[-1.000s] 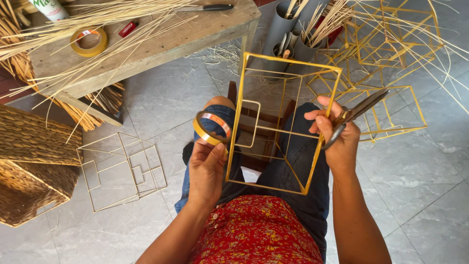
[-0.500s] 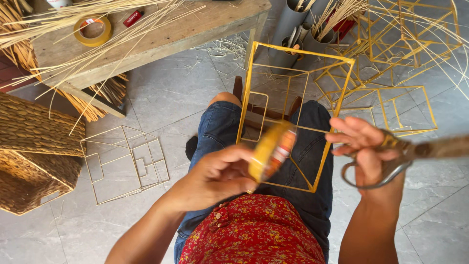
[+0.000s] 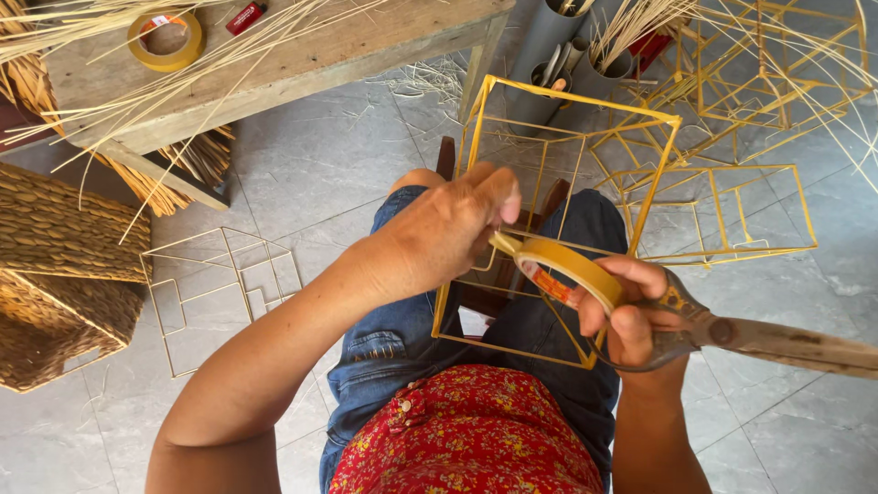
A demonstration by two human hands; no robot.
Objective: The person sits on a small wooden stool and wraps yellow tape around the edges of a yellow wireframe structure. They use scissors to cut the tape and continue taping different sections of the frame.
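Tape roll [image 3: 569, 272], yellow, sat between your two hands above your lap, in front of the yellow wire frame [image 3: 558, 220] standing on your knees. Starting at the left, woven baskets [image 3: 55, 274] lay on the tiled floor, and beside them a pale wire frame [image 3: 219, 284] lay flat. Above them the wooden worktop [image 3: 366, 41] carried a second tape roll [image 3: 165, 40], a small red object [image 3: 245, 17] and loose straw stalks [image 3: 101, 23]. Your left hand [image 3: 439, 240] reached across, its grip pinched together on the loose end of the tape at the roll's upper edge. Your right hand [image 3: 631, 311] had its grip clamped on the tape roll, fingers wrapped over its rim, and the same hand also held the scissors [image 3: 759, 334], whose worn blades pointed off to the right. Farther right, more yellow wire frames [image 3: 732, 210] lay stacked on the floor, with grey tubes [image 3: 567, 55] holding stalks behind them.
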